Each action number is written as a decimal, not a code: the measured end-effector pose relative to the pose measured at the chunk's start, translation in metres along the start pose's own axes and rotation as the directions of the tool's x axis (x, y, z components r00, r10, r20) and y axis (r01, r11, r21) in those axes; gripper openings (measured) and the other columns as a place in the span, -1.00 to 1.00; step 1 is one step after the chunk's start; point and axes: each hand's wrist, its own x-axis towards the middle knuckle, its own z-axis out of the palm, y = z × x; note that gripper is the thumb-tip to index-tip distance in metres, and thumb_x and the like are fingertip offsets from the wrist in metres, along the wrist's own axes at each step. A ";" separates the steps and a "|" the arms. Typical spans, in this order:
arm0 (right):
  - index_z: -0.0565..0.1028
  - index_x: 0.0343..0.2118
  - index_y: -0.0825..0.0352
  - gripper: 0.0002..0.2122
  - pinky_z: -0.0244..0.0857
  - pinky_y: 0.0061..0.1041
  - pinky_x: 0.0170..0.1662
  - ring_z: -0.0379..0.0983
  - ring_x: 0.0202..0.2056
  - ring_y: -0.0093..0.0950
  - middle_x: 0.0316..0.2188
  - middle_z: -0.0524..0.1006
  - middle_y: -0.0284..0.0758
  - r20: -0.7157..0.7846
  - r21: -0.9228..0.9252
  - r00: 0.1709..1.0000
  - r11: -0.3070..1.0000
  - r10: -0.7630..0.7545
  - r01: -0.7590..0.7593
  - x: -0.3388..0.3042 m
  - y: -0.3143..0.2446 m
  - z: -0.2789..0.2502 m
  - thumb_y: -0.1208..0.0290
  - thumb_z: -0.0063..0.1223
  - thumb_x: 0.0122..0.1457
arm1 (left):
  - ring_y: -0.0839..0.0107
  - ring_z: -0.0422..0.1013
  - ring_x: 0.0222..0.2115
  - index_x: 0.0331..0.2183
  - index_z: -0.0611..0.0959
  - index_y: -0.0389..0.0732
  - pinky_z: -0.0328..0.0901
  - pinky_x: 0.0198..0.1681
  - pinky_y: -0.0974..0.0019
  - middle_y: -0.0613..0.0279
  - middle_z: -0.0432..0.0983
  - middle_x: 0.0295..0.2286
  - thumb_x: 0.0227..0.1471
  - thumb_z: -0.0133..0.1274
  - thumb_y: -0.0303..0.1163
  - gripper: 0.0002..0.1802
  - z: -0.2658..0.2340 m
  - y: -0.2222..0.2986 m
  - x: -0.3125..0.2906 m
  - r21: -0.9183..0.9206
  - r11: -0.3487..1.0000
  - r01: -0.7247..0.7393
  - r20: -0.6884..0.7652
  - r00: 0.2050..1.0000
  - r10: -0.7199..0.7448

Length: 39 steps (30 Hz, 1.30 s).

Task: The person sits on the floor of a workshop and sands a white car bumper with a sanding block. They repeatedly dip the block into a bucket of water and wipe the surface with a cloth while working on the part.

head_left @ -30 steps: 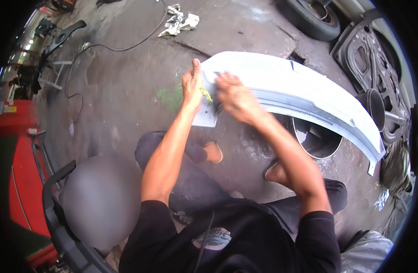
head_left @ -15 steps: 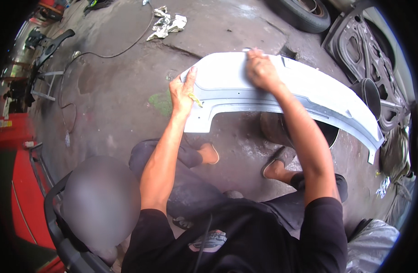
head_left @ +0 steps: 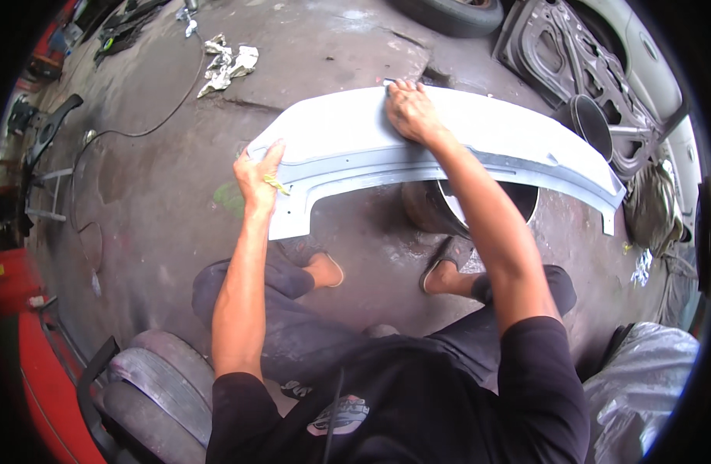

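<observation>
A long, curved, white-and-grey car spoiler (head_left: pixel 494 127) spans the middle of the view, its cut-out side toward me. My left hand (head_left: pixel 259 178) grips its left end, thumb on top and fingers wrapped under the edge. A thin yellow strip (head_left: pixel 276 184) shows by that hand's palm. On the spoiler's upper face, near the far edge, lies my right hand (head_left: pixel 413 112) with its fingers curled. A small dark edge pokes out past the fingertips; the rest of what it holds is hidden. Under the spoiler stands a round metal drum (head_left: pixel 423 210), partly covered.
A stripped car door frame (head_left: pixel 556 54) and a dark bucket (head_left: pixel 591 124) are at the far right, near a tyre (head_left: pixel 456 17). Crumpled paper (head_left: pixel 228 68) and a hose (head_left: pixel 150 130) lie on the floor. Stacked tyres (head_left: pixel 162 371) and red bodywork (head_left: pixel 50 387) stand at near left.
The whole view has turned, so spoiler and hands sit further left. My left hand keeps its grip on the end. My right hand stays on the upper face, with little shift along the spoiler.
</observation>
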 end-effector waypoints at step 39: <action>0.49 0.05 0.43 -0.65 0.22 -0.05 0.29 0.39 0.19 -0.05 0.08 0.50 0.05 0.106 0.166 0.993 0.984 0.043 -0.060 -0.123 0.012 -0.072 0.44 -0.02 0.21 | 0.48 0.51 -0.27 -0.12 0.69 -0.42 0.38 -0.12 0.34 0.20 0.66 -0.28 0.09 0.35 -0.22 -0.54 -0.004 0.004 0.001 0.157 0.985 -0.067 -0.014 0.997 0.070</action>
